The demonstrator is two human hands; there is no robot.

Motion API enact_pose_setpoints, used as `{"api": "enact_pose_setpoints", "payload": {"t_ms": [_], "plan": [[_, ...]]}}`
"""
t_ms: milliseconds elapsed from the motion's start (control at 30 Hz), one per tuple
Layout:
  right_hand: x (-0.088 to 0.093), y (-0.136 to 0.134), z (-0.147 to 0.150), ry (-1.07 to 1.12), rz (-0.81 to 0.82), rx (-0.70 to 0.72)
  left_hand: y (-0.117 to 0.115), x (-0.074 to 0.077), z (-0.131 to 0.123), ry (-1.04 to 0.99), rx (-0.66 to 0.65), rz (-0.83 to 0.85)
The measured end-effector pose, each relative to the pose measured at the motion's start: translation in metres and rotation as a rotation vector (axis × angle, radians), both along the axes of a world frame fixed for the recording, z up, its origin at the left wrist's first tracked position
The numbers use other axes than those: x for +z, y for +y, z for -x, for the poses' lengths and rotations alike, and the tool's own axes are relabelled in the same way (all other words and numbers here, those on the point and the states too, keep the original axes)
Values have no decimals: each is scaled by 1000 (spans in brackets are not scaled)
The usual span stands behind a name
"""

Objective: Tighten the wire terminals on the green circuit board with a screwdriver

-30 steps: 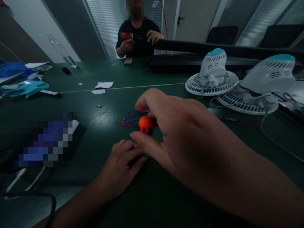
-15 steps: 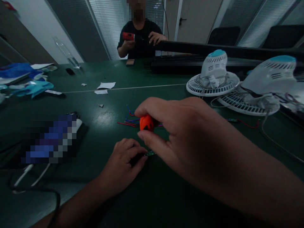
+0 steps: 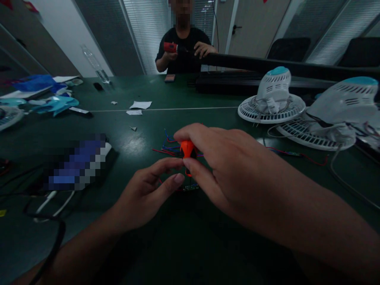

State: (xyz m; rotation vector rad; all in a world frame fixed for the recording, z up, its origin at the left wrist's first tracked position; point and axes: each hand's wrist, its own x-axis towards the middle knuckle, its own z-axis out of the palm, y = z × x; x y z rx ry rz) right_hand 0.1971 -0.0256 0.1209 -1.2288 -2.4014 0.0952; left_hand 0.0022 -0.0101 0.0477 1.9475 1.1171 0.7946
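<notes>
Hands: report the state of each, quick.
Left hand: open, thumb and forefinger apart, holding nothing visible.
Right hand: closed, pinching the orange part.

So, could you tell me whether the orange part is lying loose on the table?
No, the right hand grips the orange part between thumb and forefinger.

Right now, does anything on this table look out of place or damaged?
Two white fans lie face down on their grilles at the right, wires trailing out. Loose red and blue wires sprawl behind the orange part in the right hand, and paper scraps litter the far middle.
</notes>
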Motion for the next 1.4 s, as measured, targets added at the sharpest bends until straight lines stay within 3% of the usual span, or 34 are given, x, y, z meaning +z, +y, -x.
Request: {"api": "enact_pose_setpoints", "payload": {"t_ms": [167,367,733,1100,1400], "plan": [[-2,0,-2,-9,-20,25,6,7,-6,-173,-154,129],[-1,-1,-6,-46,-46,21,14,-1,-14,-290,-219,189],[0,2,-6,-3,-28,35,22,-10,-11,-338,-253,33],[0,7,6,94,-72,-45,23,-16,-11,-325,-170,-166],[1,5,11,88,-188,-113,21,-15,-14,-346,-109,-138]]}}
